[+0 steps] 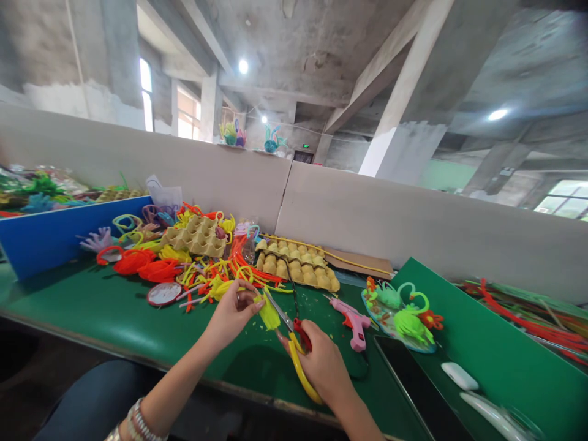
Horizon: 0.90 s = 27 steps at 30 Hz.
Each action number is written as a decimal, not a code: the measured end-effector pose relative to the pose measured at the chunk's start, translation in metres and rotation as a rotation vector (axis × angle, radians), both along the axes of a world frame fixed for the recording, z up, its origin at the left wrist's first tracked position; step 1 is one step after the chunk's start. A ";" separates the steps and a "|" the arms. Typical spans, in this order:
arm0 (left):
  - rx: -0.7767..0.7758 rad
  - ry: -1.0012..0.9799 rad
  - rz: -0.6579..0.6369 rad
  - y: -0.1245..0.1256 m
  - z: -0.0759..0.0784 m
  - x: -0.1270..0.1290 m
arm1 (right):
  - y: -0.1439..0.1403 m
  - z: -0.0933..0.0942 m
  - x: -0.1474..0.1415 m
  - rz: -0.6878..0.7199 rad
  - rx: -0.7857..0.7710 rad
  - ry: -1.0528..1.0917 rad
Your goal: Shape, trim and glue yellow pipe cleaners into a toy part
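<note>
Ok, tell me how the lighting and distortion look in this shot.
Head view: wide-angle bending curves the cardboard wall and table edge; ceiling lamps and windows blow out; left hand, right hand and scissors stay evenly lit and sharp.

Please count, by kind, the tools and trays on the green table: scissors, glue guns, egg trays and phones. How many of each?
Scissors, in the right hand: 1
Pink glue gun: 1
Egg trays: 2
Dark phone: 1
Total: 5
The left hand holds a yellow fuzzy piece at the blades.
</note>
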<state>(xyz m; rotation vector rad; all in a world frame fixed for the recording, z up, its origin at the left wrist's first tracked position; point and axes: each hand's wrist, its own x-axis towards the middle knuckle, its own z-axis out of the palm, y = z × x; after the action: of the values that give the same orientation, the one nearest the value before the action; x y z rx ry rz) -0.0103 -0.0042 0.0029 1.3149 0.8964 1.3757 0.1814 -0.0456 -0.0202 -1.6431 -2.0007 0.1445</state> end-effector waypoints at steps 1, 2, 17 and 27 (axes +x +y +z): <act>0.003 0.003 0.002 0.000 0.000 0.000 | 0.000 0.000 0.000 0.001 0.004 -0.006; 0.006 0.007 0.004 0.001 -0.001 0.000 | 0.000 0.000 0.000 0.001 0.007 -0.013; -0.006 0.116 -0.032 -0.003 0.001 0.001 | 0.002 -0.005 0.001 0.008 0.029 -0.086; 0.006 0.105 -0.018 -0.002 0.001 0.000 | 0.000 0.001 0.000 0.040 -0.019 0.035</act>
<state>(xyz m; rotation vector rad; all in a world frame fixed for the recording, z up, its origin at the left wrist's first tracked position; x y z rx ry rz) -0.0101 -0.0067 0.0037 1.4078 0.9490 1.3060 0.1817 -0.0457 -0.0191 -1.6023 -2.0122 0.2058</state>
